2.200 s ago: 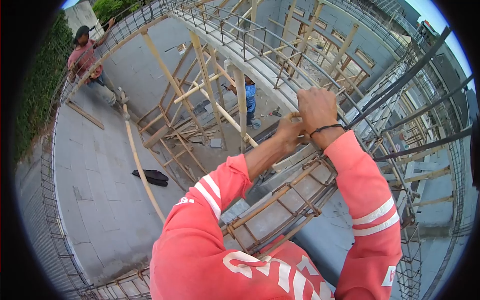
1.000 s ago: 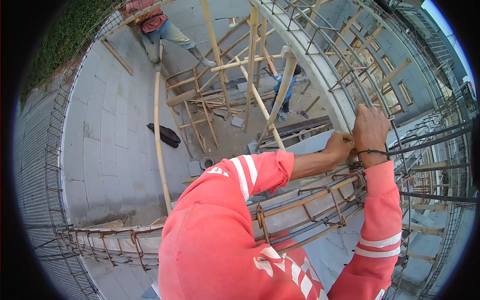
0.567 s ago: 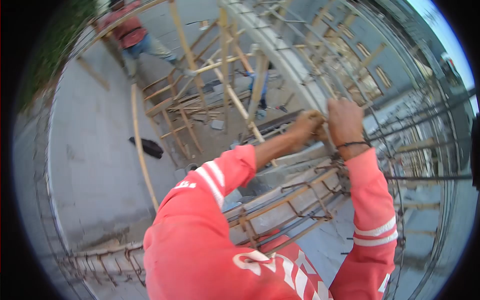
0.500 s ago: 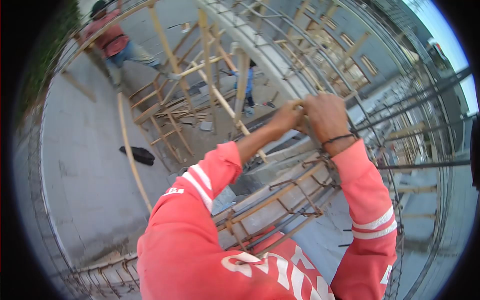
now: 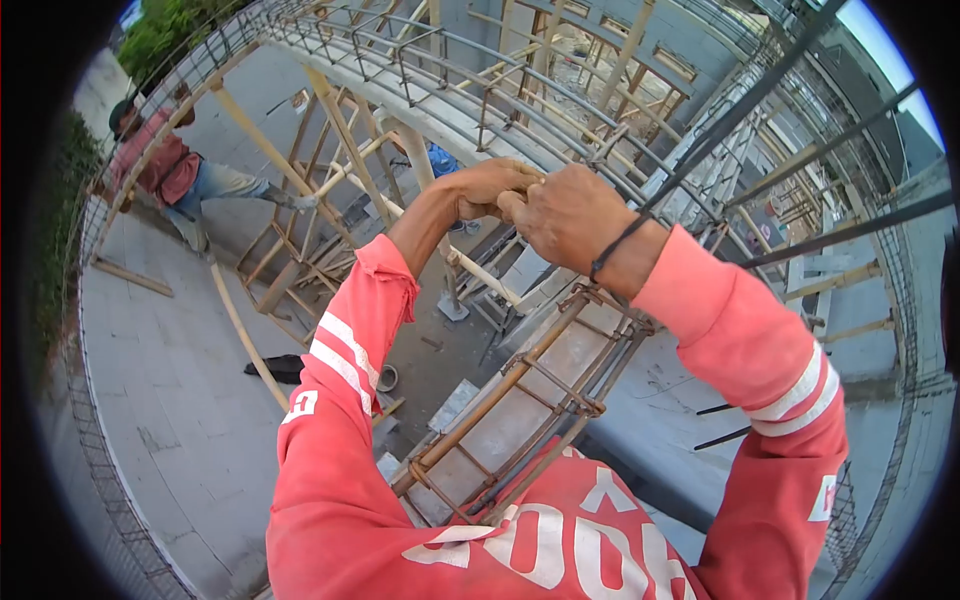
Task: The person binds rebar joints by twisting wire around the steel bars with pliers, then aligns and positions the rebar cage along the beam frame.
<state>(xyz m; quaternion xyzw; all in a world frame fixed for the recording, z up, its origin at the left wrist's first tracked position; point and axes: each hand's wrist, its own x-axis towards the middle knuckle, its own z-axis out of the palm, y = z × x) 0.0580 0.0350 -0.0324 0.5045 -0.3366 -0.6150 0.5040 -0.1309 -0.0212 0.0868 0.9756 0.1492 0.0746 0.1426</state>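
Observation:
My left hand (image 5: 492,190) and my right hand (image 5: 568,218) meet at the fingertips, in front of the far steel bar cage (image 5: 430,62) on its concrete beam. Both hands have curled, pinched fingers; whatever is between them is hidden or too small to name. A dark band circles my right wrist. Below the hands, close to my chest, a rusty rebar cage (image 5: 535,365) with square ties lies over a grey block wall top (image 5: 500,418).
At the upper left a person in a red shirt (image 5: 150,160) straddles the wall and timber. Another person in blue (image 5: 441,160) is low behind the beam. Bamboo props (image 5: 243,325) and timber frames fill the room below. Dark bars (image 5: 845,228) cross at the right.
The view has swung, so the beam and the other people sit further left. My hands have shifted left and up in the picture and are still together, now seen larger.

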